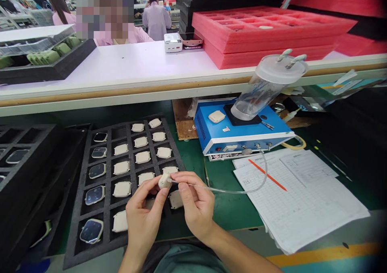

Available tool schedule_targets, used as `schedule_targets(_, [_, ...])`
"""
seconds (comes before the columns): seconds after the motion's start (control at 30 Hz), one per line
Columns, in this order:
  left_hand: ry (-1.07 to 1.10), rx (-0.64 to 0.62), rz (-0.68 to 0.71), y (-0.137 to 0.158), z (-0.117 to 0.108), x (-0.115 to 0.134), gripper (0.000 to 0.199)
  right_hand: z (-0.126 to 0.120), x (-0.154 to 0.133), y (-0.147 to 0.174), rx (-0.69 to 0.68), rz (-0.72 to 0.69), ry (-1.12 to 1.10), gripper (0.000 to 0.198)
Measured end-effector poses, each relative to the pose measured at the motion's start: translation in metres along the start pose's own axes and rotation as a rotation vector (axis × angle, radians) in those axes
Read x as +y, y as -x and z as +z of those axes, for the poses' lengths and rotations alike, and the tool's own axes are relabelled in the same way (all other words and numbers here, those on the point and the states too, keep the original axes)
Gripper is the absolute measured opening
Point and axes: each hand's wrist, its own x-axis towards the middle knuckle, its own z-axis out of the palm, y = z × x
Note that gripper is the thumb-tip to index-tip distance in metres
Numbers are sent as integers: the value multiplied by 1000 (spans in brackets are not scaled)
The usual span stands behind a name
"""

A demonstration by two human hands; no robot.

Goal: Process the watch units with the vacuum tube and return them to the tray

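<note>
My left hand (146,208) pinches a small cream watch case (165,181) turned on its edge. My right hand (196,202) closes its thumb and fingers on the end of a clear thin tube (229,191), which meets the side of the case. From there the tube curves up to the front of a blue box-shaped machine (244,138). Both hands are above the near right part of a black foam tray (107,210). Cream cases fill several of its compartments, and dark-faced watch pieces (92,230) lie in its left column. My fingers hide the tube's very tip.
On the machine stand a tilted clear cylinder (256,91) and another cream case (216,116). Papers with an orange pen (269,176) lie at right. A white shelf (130,67) crosses ahead, bearing red foam trays (242,43). More black trays (27,176) are stacked at left. People sit beyond.
</note>
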Motion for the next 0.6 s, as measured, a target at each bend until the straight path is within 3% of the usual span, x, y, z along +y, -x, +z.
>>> schedule_targets(0.6, [-69, 52, -90, -3, -1, -7, 33, 4, 0, -7, 36, -26, -39, 22])
